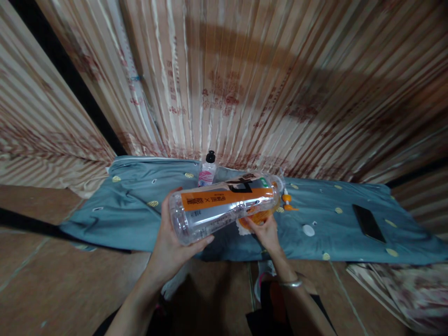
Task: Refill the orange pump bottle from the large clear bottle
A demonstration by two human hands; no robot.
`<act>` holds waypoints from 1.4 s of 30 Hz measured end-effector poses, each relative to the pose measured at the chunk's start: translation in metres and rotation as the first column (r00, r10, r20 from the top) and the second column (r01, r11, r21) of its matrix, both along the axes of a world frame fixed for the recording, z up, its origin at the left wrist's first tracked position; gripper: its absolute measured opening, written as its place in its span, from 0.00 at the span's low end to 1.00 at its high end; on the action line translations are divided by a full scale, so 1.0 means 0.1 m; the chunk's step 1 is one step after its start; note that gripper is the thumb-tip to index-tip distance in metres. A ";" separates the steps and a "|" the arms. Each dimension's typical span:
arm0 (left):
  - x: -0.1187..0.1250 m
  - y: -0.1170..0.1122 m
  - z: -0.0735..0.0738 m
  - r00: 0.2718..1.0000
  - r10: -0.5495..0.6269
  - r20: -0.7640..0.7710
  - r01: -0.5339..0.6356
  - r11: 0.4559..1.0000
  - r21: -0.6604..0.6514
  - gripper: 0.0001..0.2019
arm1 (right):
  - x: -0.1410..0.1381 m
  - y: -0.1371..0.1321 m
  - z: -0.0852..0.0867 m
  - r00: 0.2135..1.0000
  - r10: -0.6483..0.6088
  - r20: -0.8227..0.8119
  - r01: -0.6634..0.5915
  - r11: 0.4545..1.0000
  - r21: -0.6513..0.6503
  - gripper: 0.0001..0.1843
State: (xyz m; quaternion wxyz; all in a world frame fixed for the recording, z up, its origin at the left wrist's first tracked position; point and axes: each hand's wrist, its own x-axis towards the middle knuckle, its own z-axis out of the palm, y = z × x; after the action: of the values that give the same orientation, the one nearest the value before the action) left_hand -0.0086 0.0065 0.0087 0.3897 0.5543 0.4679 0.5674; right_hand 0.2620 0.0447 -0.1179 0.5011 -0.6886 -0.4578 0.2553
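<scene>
Okay, left hand (168,252) was wrapped round the base end of a large clear bottle (224,206), tilted, neck end pointing past the right fingers; contents couldn't be made out. Right hand (269,234) was gripping an orange container (262,216) just under that bottle, mostly hidden by it and the fingers, fill level unclear. Near the right fingers, beyond, lay an orange pump head (287,199); to their right, a white disc (308,230), then a dark phone-like slab (369,224). Beyond the left fingers stood a small black-capped bottle (207,173), lower part blocked.
</scene>
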 end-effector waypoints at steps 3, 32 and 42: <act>0.01 0.00 0.01 1.000 -0.012 0.024 0.013 1.000 -0.021 0.47 | 0.00 0.00 0.00 1.000 -0.010 0.021 0.010 1.000 -0.012 0.34; 0.00 0.00 0.00 1.000 -0.017 0.014 0.017 1.000 -0.011 0.49 | 0.04 0.00 -0.06 1.000 0.021 0.009 -0.021 1.000 0.007 0.37; 0.00 0.02 -0.01 1.000 -0.017 -0.012 0.018 0.998 0.056 0.49 | 0.05 0.00 -0.08 0.999 0.024 0.032 -0.025 1.000 0.016 0.44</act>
State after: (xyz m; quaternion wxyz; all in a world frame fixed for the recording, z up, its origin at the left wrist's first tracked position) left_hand -0.0087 0.0086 0.0078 0.3762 0.5724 0.4493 0.5735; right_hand 0.2666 0.0447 -0.1255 0.4963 -0.6827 -0.4763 0.2465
